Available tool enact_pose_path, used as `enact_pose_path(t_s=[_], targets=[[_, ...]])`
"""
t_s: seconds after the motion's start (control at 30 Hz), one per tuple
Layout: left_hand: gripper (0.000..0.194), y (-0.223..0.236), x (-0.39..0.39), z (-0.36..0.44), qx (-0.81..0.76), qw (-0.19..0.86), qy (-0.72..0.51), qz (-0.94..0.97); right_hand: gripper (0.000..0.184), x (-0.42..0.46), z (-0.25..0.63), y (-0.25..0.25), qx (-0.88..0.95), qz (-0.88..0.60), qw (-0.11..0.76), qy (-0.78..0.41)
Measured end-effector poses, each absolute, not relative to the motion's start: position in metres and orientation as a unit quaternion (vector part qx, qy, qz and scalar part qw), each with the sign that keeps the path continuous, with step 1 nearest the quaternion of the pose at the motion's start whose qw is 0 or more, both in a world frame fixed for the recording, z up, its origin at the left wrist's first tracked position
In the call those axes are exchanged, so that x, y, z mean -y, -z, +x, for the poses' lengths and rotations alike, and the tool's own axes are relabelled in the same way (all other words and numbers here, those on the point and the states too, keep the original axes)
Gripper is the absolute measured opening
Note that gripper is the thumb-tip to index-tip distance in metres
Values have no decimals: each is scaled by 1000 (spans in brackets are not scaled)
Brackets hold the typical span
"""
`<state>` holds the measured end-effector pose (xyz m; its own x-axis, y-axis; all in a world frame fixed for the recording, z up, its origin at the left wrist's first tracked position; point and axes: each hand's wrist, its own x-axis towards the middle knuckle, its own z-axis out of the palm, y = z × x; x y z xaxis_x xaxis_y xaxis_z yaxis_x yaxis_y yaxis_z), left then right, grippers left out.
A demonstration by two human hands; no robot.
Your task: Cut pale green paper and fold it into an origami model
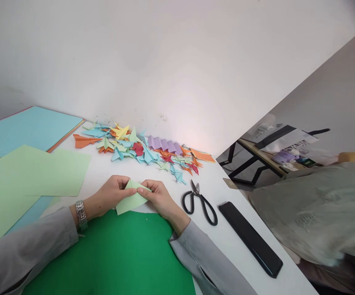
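Both hands hold one small sheet of light green paper (132, 202), partly folded at its top edge. My left hand (113, 196) pinches its left side, the thumb lying across the paper. On the other side my right hand (159, 197) grips the paper, and the two thumb tips almost meet at the fold. Under the hands a large green sheet (112, 254) covers the near part of the white table (226, 246). Beyond them lies a pile of small folded paper shapes (148, 153) in several colours, some like paper planes.
Black-handled scissors (199, 203) lie open right of my right hand, beside a long black case (251, 239). Light green sheets (57, 172) and a stack of blue sheets (32, 127) lie at left. A person in a grey-green top (312, 209) is beyond the table's right edge.
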<state>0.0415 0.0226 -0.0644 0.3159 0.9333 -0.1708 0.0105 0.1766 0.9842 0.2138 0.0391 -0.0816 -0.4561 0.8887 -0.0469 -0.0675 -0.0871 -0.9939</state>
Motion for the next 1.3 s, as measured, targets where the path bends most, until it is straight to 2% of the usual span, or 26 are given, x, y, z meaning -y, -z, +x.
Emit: enact_pose_path(t_s=[0.5, 0.73, 0.9, 1.1, 1.3], targets=[[31, 54, -21, 42, -391, 710, -388, 439, 26, -42, 217, 81, 524, -287, 372, -710], [26, 51, -21, 42, -407, 707, -421, 396, 29, -42, 216, 85, 533, -299, 402, -682], [26, 52, -20, 42, -380, 717, -414, 412, 25, -43, 218, 82, 524, -280, 381, -708], [25, 50, -19, 44, -329, 713, -419, 457, 29, -42, 217, 79, 531, -282, 380, -703], [27, 55, -19, 43, -392, 680, -407, 467, 33, -39, 216, 79, 522, -318, 408, -678]])
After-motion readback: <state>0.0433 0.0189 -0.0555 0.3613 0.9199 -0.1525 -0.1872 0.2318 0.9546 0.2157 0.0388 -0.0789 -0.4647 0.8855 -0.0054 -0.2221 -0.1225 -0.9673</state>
